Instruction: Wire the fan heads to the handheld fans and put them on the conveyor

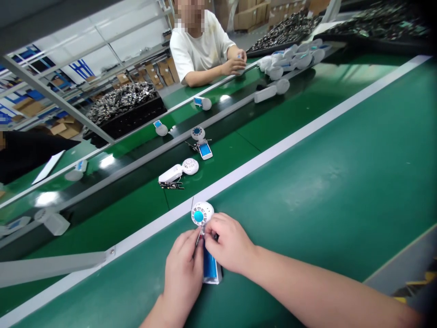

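Observation:
A small white handheld fan (211,269) lies on the green worktop, its round head with a blue centre pointing away from me and its handle open over a blue inside. My left hand (184,269) is closed at the left side of the handle, with a thin edge showing between thumb and fingers. From the right, my right hand (228,239) pinches close to the neck, just below the fan head. Whatever is between its fingertips is hidden; small dark and red bits show there.
Beyond a pale rail (239,168) runs a green conveyor belt (235,150) carrying several fans, some with loose circuit boards (170,185). A pile of white fans (293,57) lies at the far right. Across the line, a person in a white shirt (201,45) handles a part.

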Tool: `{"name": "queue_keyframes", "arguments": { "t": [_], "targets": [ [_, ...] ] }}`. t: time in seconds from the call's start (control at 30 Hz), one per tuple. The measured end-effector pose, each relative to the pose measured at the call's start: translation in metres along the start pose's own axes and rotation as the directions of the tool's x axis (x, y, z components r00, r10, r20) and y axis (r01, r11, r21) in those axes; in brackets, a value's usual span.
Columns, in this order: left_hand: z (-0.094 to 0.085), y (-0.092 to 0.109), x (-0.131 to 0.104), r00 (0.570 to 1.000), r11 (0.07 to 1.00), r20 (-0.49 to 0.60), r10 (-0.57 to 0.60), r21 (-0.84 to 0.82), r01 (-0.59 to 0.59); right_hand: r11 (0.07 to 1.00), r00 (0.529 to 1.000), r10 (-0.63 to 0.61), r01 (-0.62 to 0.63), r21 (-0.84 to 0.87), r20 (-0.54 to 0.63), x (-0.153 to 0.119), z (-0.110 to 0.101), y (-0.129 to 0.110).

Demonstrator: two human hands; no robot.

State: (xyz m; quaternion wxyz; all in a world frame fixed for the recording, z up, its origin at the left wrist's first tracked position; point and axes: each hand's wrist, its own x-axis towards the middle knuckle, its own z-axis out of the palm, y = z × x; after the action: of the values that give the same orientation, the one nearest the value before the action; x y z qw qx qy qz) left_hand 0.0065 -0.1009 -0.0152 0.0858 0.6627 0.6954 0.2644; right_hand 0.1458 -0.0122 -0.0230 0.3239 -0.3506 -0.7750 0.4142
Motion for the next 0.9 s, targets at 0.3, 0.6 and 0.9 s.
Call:
{"name": "queue_keyframes", "arguments": {
  "t": [0.3, 0.6, 0.9],
  "targets": [
    [0.002, 0.007, -0.001, 0.994, 0.982, -0.015, -0.107, -0.157, 0.104, 0.996, 0.997, 0.082, -0.081, 0.038, -0.009, 0.001, 0.001, -0.002],
    [0.004, 0.009, -0.003, 0.998, 0.994, -0.017, -0.059, -0.092, 0.057, 0.997, 0.998, 0.051, -0.050, -0.052, 0.030, 0.001, -0.002, -0.003],
    [0.006, 0.008, -0.007, 0.997, 1.000, -0.070, 0.020, -0.014, -0.021, 0.994, 0.996, 0.080, -0.077, -0.071, 0.030, 0.000, -0.002, -0.006]
  ]
}}
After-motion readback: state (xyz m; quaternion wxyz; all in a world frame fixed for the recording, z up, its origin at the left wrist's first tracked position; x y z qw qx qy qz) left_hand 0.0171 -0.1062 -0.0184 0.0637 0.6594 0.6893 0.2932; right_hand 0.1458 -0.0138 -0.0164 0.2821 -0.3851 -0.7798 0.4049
